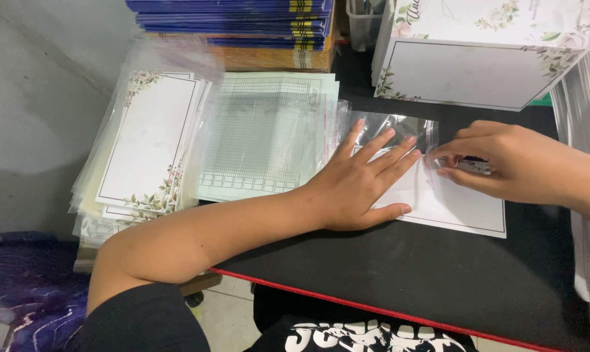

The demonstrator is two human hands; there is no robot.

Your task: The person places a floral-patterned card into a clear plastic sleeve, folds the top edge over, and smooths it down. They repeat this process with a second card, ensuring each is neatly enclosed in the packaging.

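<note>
**Card going into its clear sleeve, centre-right of frame**

At the far left of the frame I see a stack of floral-bordered cards in clear sleeves [145, 146], fanned out at the edge of the black surface [406, 274]. Just right of it lies a pale green ruled sheet [265, 133] under loose plastic, with a pile of blue booklets [233, 23] above it at the top edge. Moving to centre, my left hand [363, 186] lies flat, fingers spread, grip open, pressing down on a white card [451, 205] inside a clear plastic sleeve [399, 127]. Right of that, my right hand [503, 160] has thumb and fingertips pinched together on the sleeve's flap, right at the card's upper edge. Upper right, a tall stack of floral-cornered cards [464, 65] stands behind both hands. More white sheets [588, 195] run down the right edge.
</note>
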